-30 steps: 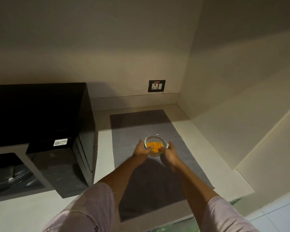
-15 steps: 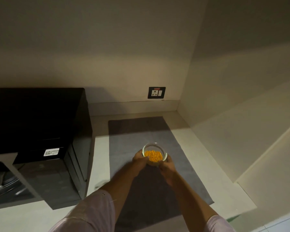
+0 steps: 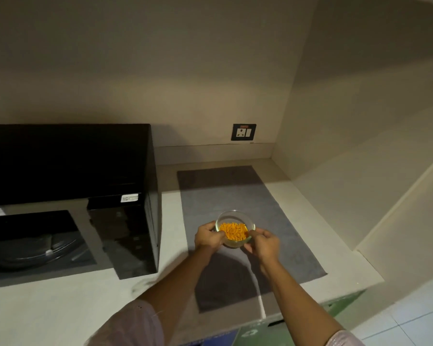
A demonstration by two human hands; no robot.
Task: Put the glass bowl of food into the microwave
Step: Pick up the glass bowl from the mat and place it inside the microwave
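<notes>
Head view: nearest the camera, two pale pink sleeves (image 3: 135, 323) lead into bare forearms reaching forward over a light countertop (image 3: 60, 308). The left hand (image 3: 208, 237) and the right hand (image 3: 264, 243) are both wrapped around a glass bowl (image 3: 234, 229), one on each side, fingers curled against its wall. The bowl holds orange food (image 3: 234, 231) (short strips, by the look of them) and sits above a grey mat (image 3: 273, 221); whether it touches the mat I cannot tell. To the left stands a black microwave (image 3: 73, 158), its door (image 3: 125, 233) swung open toward the camera, a glass turntable (image 3: 35, 250) dimly visible inside. Farther back, a dark wall socket (image 3: 243, 132) is set in the beige wall (image 3: 160, 71).
</notes>
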